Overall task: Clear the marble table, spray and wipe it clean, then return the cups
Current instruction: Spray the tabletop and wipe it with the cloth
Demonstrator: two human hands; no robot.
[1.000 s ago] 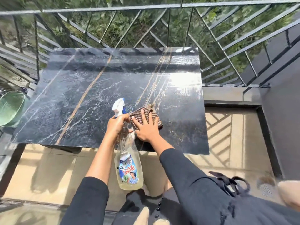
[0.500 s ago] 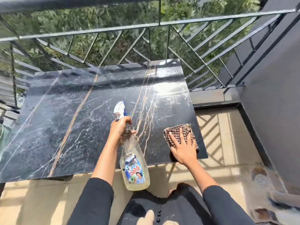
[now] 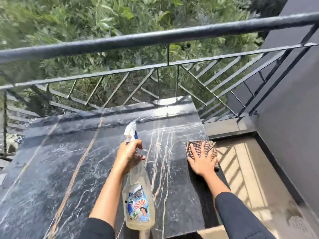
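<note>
Fingers [image 3: 200, 150] of right hand [image 3: 202, 162]: spread flat, pressing checked cloth [image 3: 211, 146] onto the table [image 3: 51, 169] at its right edge, toward the far corner; part of the cloth overhangs that edge. Fingers [image 3: 136, 144] of left hand [image 3: 128, 156]: curled round the neck of the spray bottle [image 3: 138, 195], just under the trigger head. Bottle held off the table, nozzle pointing away, base toward the person, pale liquid inside. Table: black veined marble, nothing standing on the part in view. Bright wet-looking sheen and streaks toward the far right; glare makes it hard to tell wet from reflection. Cups: not in view, location unknown. Beyond the table, metal railing [image 3: 155, 38] and foliage; tiled floor [image 3: 245, 169] to the right. Assessment: clearing step appears complete. Spraying seems at least partly done. Wiping under way at the right side; cannot tell whether the left half has been wiped. Returning the cups not yet done.
</note>
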